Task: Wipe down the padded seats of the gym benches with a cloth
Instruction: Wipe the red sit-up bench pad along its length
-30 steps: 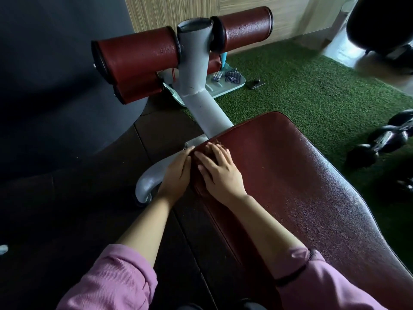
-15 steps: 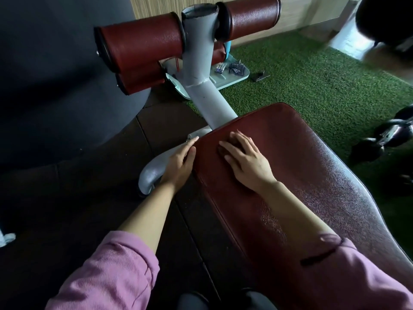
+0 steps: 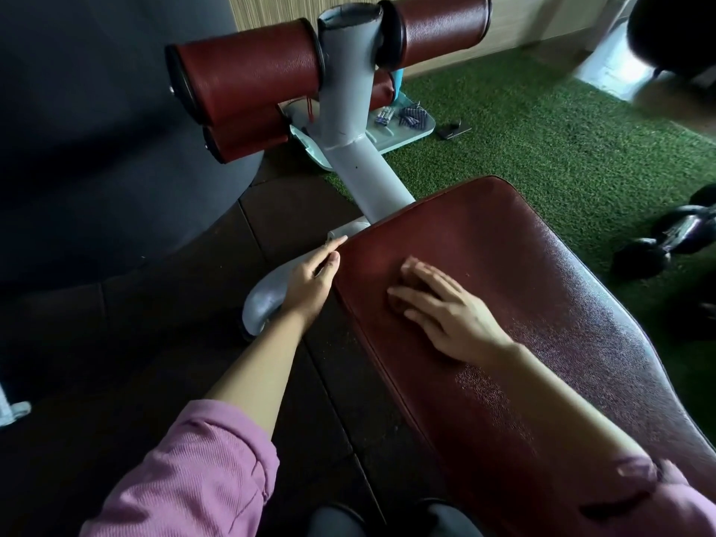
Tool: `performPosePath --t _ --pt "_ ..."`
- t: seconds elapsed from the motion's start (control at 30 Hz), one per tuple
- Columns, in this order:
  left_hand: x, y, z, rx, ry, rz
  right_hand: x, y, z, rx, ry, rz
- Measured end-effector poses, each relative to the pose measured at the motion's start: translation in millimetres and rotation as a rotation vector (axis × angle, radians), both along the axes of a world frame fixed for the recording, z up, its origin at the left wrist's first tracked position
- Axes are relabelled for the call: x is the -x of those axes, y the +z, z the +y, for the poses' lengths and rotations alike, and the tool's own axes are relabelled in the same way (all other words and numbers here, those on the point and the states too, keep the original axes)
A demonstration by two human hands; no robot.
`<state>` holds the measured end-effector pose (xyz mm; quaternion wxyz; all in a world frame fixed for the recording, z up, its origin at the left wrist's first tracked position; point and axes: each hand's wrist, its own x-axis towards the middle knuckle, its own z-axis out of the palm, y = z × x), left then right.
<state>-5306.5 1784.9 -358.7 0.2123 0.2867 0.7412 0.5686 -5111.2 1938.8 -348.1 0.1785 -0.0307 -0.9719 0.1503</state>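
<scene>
The bench's dark red padded seat point(image 3: 561, 304) slopes from the lower right up to the middle. My right hand point(image 3: 453, 315) lies flat on its upper part, fingers spread and straight. A small dark patch point(image 3: 407, 294) shows under the fingertips; I cannot tell whether it is a cloth. My left hand point(image 3: 310, 288) rests against the seat's left side edge near the top corner, fingers straight and holding nothing.
A grey post point(image 3: 348, 110) rises past the seat with dark red foam rollers point(image 3: 248, 67) on both sides. A large dark rounded object point(image 3: 97, 149) fills the left. Green turf point(image 3: 542, 122) holds a pale tray point(image 3: 403, 129) and dumbbells point(image 3: 666, 242) at right.
My right hand has slid from the seat's top left corner toward the middle of the pad. My left hand has stayed at the left edge.
</scene>
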Motion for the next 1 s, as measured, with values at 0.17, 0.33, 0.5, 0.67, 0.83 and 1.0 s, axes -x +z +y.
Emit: performPosePath --t 0.17,0.33,0.5,0.67,0.83,1.0 --pt "1 0 -2 -0.031 -0.019 -0.152 66 0 6 0.004 -0.184 0.053" --pt "3 0 0 -0.095 -0.025 -0.171 81 -1 -38 0.026 -0.103 0.065" --pt "3 1 2 -0.033 0.009 -0.061 17 -3 -50 0.034 0.197 -0.005" --pt "4 1 1 -0.026 0.003 -0.09 5 0 0 0.001 0.109 -0.002" --pt "3 4 -1 -0.047 0.002 -0.193 66 0 13 0.006 -0.091 0.075" --pt "-1 12 1 -0.096 0.04 -0.289 100 5 -35 0.034 -0.106 0.093"
